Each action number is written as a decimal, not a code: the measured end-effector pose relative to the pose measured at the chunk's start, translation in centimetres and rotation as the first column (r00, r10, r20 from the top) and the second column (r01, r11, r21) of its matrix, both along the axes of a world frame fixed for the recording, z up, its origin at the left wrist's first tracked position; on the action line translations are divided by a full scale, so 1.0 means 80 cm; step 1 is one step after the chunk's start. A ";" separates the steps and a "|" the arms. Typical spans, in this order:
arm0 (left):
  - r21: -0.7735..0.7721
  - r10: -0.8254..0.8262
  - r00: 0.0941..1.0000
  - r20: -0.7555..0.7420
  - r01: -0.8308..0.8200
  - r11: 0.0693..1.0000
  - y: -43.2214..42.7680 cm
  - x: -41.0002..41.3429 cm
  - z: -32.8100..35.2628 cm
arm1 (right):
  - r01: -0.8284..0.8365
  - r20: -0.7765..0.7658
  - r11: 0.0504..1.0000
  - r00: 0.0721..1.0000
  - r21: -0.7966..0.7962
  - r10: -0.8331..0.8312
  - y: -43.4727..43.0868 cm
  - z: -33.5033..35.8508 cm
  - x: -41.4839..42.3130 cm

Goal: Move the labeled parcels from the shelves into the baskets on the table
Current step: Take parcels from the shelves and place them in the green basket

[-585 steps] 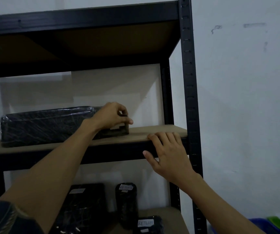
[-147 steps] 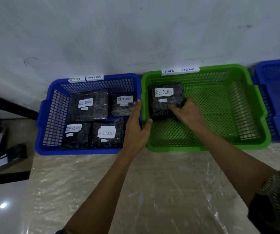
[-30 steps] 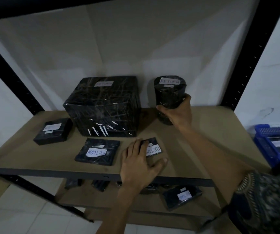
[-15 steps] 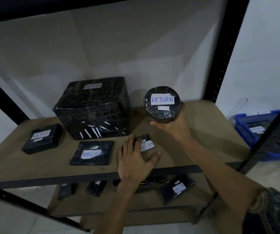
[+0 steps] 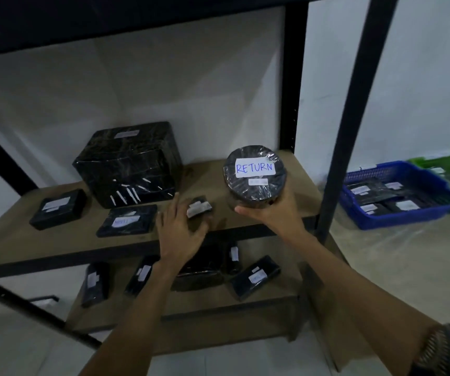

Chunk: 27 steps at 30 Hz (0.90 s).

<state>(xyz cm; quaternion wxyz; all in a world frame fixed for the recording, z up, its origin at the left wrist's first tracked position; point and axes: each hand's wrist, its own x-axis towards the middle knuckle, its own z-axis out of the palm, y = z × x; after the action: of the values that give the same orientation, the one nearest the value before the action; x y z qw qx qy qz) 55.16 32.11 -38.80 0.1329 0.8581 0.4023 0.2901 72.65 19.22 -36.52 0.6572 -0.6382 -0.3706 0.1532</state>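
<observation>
My right hand (image 5: 271, 213) holds a round black-wrapped parcel (image 5: 255, 176) from below, lifted off the shelf board (image 5: 245, 226), its white "RETURN" label facing me. My left hand (image 5: 180, 232) curls over a small flat parcel (image 5: 199, 208) at the shelf's front edge, fingers and thumb around it. On the same shelf sit a big black box parcel (image 5: 129, 164), a flat labeled parcel (image 5: 127, 221) and another small one (image 5: 58, 208). Far right, the blue basket (image 5: 405, 221) holds several labeled parcels, with a green basket (image 5: 446, 162) behind it.
Black shelf uprights (image 5: 351, 118) stand between the shelf and the baskets. The lower shelf (image 5: 205, 308) carries several more black labeled parcels. A plastic-covered table top (image 5: 408, 261) lies under the baskets.
My right hand has lifted the round parcel off the shelf and drawn it toward me and to the right. My left hand has closed around the small flat parcel. The view has swung right.
</observation>
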 end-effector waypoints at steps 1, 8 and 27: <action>0.023 -0.024 0.999 0.031 0.023 0.999 -0.015 -0.005 0.004 | -0.025 -0.001 1.000 1.000 0.008 0.025 -0.018 0.001 -0.004; -0.112 -0.124 0.987 0.103 0.136 0.984 -0.156 -0.026 0.004 | -0.132 -0.007 0.991 0.991 -0.004 0.132 -0.161 -0.010 -0.030; -0.531 -0.480 0.871 -0.110 0.357 0.769 -0.464 -0.033 -0.050 | -0.065 -0.095 0.972 0.994 -0.228 0.045 -0.533 -0.070 -0.058</action>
<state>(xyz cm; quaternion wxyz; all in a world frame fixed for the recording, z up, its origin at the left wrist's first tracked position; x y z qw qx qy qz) 52.50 -5.05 -42.79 0.3600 0.8915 0.2730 0.0348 67.98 -23.45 -42.16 0.5901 -0.6921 -0.3381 0.2416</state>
